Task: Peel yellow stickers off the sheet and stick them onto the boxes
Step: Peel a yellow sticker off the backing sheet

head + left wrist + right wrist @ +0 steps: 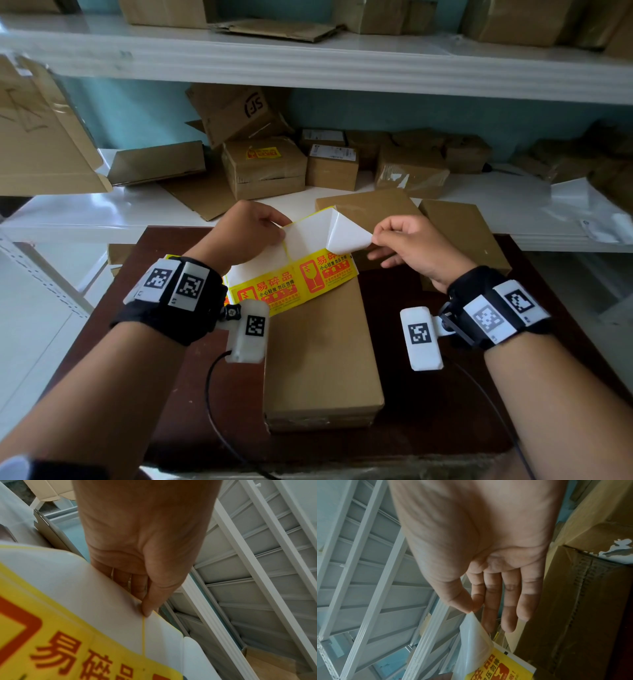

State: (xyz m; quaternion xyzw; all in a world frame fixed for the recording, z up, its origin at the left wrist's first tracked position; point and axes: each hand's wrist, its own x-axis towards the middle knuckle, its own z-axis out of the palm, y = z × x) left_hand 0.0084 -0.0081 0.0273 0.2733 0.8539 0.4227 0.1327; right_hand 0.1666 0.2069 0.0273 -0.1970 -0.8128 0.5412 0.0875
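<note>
Peeling 易碎品 sticker (347, 234), right hand (416, 245), sheet (274, 287)

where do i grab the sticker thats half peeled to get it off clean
Pinch the sticker by its lifted, curled-over corner, coming from the right side, as the right hand does with thumb and forefinger. That corner is already free of the sheet, while the left hand pinches the sheet's far left edge to anchor it.

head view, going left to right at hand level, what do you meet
left hand holding the yellow-and-white sticker sheet → white curled sticker corner being peeled → right hand pinching it → flat brown cardboard box
</note>
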